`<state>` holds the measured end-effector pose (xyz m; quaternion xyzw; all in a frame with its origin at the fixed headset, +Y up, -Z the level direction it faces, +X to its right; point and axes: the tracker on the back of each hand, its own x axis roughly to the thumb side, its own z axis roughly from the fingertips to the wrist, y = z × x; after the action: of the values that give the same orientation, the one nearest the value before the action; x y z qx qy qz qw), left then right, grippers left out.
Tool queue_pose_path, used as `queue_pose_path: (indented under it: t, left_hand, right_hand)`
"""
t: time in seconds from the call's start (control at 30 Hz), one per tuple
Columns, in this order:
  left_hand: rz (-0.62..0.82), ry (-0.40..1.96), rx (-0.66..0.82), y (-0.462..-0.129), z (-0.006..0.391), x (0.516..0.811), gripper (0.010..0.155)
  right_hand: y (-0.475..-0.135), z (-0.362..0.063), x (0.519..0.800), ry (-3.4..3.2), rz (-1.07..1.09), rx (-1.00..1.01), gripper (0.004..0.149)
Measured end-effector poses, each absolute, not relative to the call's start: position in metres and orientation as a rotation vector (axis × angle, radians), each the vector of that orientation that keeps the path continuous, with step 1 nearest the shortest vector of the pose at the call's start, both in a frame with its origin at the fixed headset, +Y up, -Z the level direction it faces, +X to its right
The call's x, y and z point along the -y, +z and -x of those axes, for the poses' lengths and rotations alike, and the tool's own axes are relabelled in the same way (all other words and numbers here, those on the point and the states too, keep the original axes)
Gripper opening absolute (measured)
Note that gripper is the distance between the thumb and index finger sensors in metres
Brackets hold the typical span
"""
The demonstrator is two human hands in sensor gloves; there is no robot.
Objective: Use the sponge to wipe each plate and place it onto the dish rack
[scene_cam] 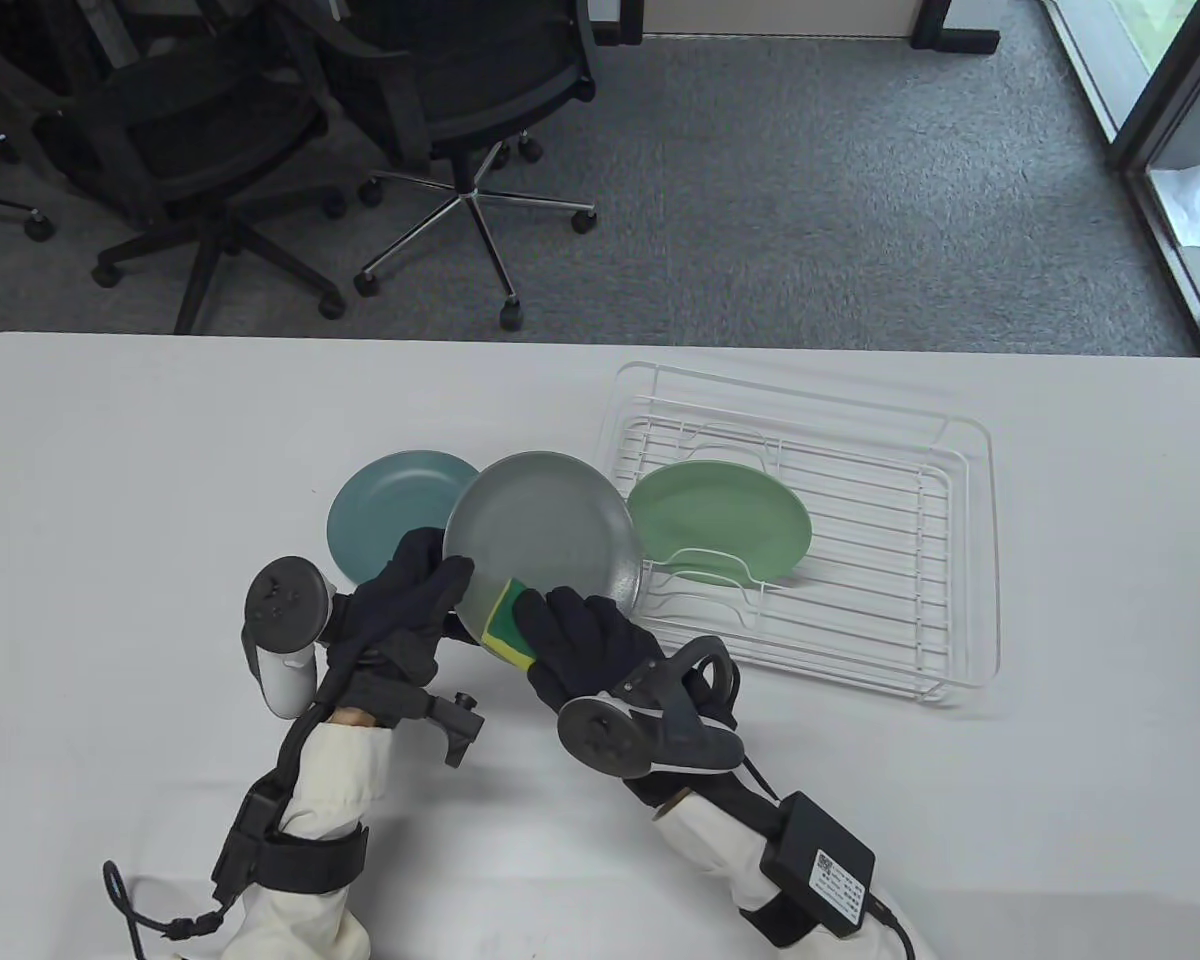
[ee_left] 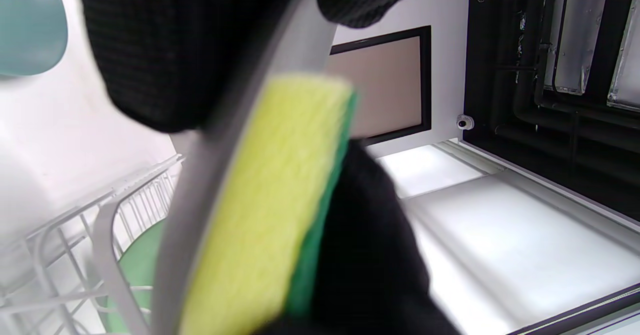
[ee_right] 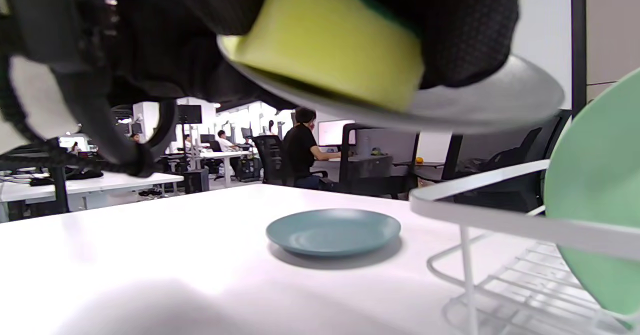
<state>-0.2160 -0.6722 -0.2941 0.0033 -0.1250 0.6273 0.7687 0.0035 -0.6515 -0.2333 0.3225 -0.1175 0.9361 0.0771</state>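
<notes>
A grey plate (scene_cam: 545, 530) is held tilted above the table; my left hand (scene_cam: 415, 590) grips its near-left rim. My right hand (scene_cam: 585, 630) grips a yellow-and-green sponge (scene_cam: 508, 622) and presses it against the plate's near edge. In the left wrist view the sponge (ee_left: 270, 205) lies along the grey plate's rim (ee_left: 200, 175). From the right wrist the sponge (ee_right: 325, 40) sits on the grey plate (ee_right: 480, 105). A teal plate (scene_cam: 385, 505) lies flat on the table behind the left hand. A light green plate (scene_cam: 725, 520) leans in the white wire dish rack (scene_cam: 860, 520).
The dish rack takes up the right half of the table; its right side holds no plates. The teal plate (ee_right: 334, 231) lies left of the rack's rim (ee_right: 500, 220). Office chairs (scene_cam: 460, 120) stand on the carpet beyond the table's far edge.
</notes>
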Motion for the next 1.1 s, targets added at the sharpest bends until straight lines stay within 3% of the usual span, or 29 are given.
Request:
queue_pose_path:
  t: [0.23,0.53,0.77,1.1]
  left_hand:
    - [-0.013,1.385,0.347,-0.29,0.211,0.666,0.054]
    - [-0.018,1.3,0.387,-0.288,0.201,0.664,0.053]
    - [-0.091,1.378,0.33,-0.286,0.21,0.665,0.052]
    - [-0.126,1.37,0.282,-0.286,0.212,0.669,0.053]
  right_hand:
    - [-0.251,0.004,0.636,2.751,-0.777,0.488,0.071]
    - [-0.259,-0.01,0.65,2.956,-0.545,0.622,0.077]
    - [-0.26,-0.024,0.646,3.084,-0.4,0.383,0.078]
    - [-0.246,-0.007,0.634,2.942,-0.726,0.013,0.08]
